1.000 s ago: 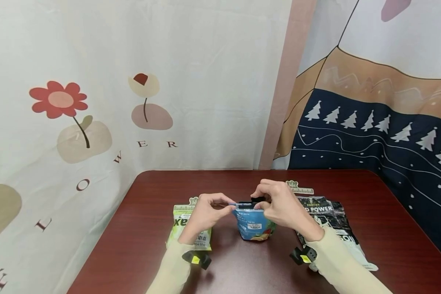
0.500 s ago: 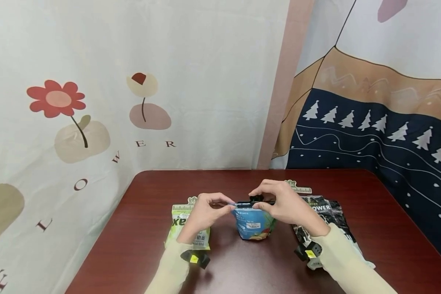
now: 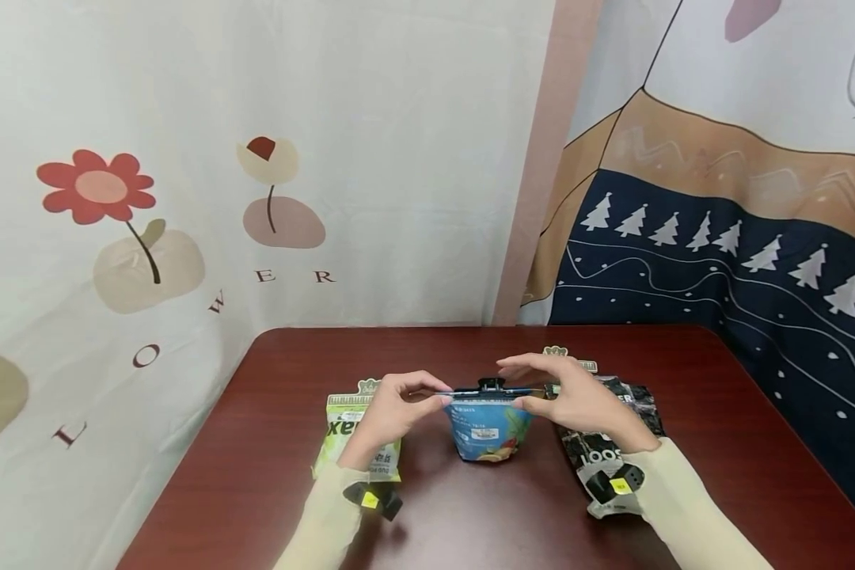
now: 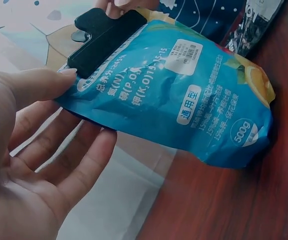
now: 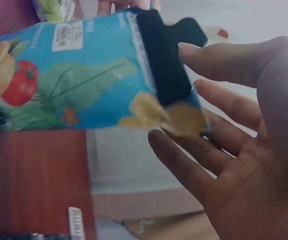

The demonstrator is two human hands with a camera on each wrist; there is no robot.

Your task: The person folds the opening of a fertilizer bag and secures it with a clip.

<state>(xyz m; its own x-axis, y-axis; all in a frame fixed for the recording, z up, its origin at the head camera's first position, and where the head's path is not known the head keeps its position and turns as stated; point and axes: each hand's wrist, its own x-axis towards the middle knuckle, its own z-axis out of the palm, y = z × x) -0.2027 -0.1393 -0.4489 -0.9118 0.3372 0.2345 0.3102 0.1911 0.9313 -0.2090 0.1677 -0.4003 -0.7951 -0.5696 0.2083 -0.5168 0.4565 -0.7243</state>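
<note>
A blue pouch (image 3: pixel 490 431) printed with fruit and leaves stands near the middle of the table, with a black bag clip (image 3: pixel 490 386) across its top edge. At its top left corner, my left hand (image 3: pixel 397 413) pinches the pouch between thumb and fingers; the left wrist view shows the thumb beside the clip (image 4: pixel 106 42). My right hand (image 3: pixel 583 401) is around the top right corner, thumb and fingers spread apart. In the right wrist view its thumb tip lies at the clip (image 5: pixel 163 55), and its fingers extend behind the pouch's edge.
On the left lies a green snack-style bag (image 3: pixel 342 427) with a ruler-like clip (image 3: pixel 352 398), partly behind the left forearm. A black bag (image 3: pixel 577 451) lies under the right arm, a similar clip (image 3: pixel 587 366) beyond it. The table (image 3: pixel 456 522) ends at a printed curtain (image 3: pixel 399 198).
My right hand has loosened from the black clip and spread its fingers, shifting right. The clip now shows centred on the pouch's top. My left hand keeps its pinch.
</note>
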